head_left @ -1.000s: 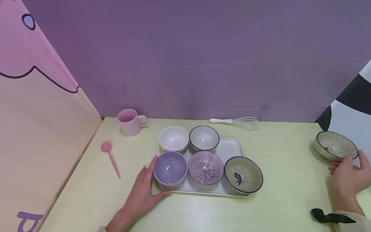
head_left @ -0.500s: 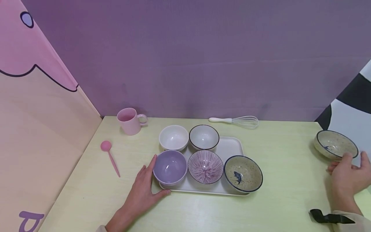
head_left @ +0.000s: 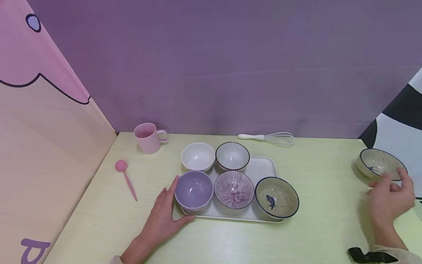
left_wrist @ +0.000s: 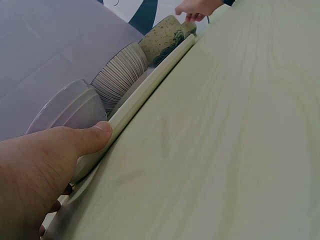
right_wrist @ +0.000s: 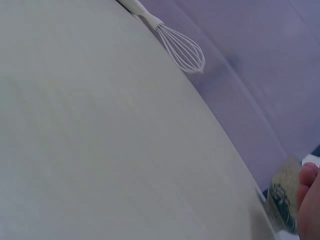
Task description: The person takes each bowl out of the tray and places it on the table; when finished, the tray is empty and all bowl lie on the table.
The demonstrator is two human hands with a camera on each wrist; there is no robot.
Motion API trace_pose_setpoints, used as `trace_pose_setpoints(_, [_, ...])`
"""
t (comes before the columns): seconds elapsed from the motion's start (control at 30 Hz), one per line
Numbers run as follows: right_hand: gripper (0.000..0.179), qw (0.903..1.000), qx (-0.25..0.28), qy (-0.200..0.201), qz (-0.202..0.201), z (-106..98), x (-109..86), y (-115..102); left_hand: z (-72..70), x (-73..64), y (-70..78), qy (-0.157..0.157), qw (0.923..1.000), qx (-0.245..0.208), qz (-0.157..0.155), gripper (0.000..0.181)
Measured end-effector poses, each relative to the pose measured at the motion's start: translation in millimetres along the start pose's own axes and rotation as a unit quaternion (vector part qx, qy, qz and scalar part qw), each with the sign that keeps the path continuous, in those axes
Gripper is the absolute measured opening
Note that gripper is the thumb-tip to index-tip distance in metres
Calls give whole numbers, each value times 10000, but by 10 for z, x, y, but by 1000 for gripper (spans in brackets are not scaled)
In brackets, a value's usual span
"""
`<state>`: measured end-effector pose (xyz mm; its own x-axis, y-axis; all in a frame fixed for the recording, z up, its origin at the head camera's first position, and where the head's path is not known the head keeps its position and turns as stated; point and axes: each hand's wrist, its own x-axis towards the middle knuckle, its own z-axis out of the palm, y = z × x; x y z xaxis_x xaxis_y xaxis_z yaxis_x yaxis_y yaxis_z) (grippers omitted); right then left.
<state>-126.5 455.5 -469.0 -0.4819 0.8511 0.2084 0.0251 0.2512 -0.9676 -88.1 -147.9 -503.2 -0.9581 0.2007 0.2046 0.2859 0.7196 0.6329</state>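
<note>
In the head view, my left hand [head_left: 165, 220] rests at the tray's [head_left: 260, 168] front left corner. Its straight fingers lie beside a purple bowl [head_left: 193, 190], and its thumb touches the tray's front edge. On the tray are also a white bowl [head_left: 197, 157], a black-rimmed white bowl [head_left: 232, 157], a purple-striped bowl [head_left: 234, 190] and a speckled bowl with a blue fish [head_left: 280, 198]. Far right, my right hand [head_left: 390, 201] is just in front of a second speckled bowl [head_left: 376, 163], fingers loosely bent and partly covering its rim. Whether they touch it I cannot tell.
A pink mug [head_left: 148, 139] and a pink spoon [head_left: 125, 178] are on the left of the table. Along the back edge lies a white-handled whisk [head_left: 267, 138]. A black strap [head_left: 370, 255] is on my right wrist. Purple fabric [head_left: 217, 69] rises behind the table.
My right hand has shifted left and slightly toward me, its fingers coming off the second speckled bowl's right rim. That bowl stays in place. My left hand and the tray have not moved.
</note>
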Motion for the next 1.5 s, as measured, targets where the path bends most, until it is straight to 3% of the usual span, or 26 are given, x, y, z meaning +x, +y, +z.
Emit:
trace_pose_setpoints(0.13, [44, 9985, -148, -459, -270, 79, -111, -81, -1, 1, -3, 12, 10000, -20, 33, 132])
trace_pose_setpoints(0.37, [43, 9915, 466, -1210, 116, 147, -322, -279, 0, 8, -8, 20, 10000, -34, 41, 132])
trace_pose_setpoints(0.67, [43, 9800, 100, -1949, -390, 194, -693, -399, 4, 10, -19, 38, 10000, 6, 70, 132])
trace_pose_setpoints(0.8, [45, 9640, -197, -2510, -850, 192, -848, -430, 7, 3, -18, 24, 10000, 28, 12, 132])
trace_pose_setpoints(1.03, [47, 9253, -440, -3336, -1748, 165, -1076, -458, 5, 5, -3, -27, 10000, 8, -64, 132])
trace_pose_setpoints(1.5, [47, 8736, -670, -4269, -2236, 135, -1319, -433, 4, 3, -1, -9, 10000, 29, 2, 132])
